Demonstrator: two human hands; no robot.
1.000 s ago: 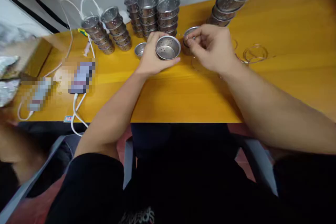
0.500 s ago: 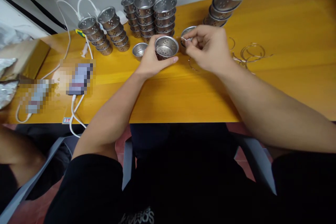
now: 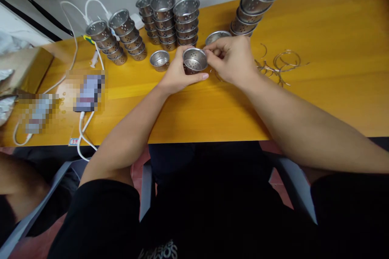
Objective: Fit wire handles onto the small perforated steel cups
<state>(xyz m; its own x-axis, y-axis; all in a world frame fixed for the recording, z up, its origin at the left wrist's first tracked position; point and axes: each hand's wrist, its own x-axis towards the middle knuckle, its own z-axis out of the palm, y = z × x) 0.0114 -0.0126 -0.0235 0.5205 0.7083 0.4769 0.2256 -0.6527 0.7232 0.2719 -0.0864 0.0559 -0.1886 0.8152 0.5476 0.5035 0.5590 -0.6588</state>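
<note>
Just above center frame, the left hand [image 3: 176, 75] grasps a perforated metal cup [image 3: 194, 60] while the right hand [image 3: 232, 58] curls at its rim, its hold unclear; a steady cup and light touch should help. Lower left, a label [image 3: 73, 141] shows "3"; shirt lettering [image 3: 161, 249], bottom, reads "SOM."

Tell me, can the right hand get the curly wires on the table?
Probably yes: the wires lie close beside the right hand, with nothing seen blocking them, though it's busy at the cup's rim.
</note>
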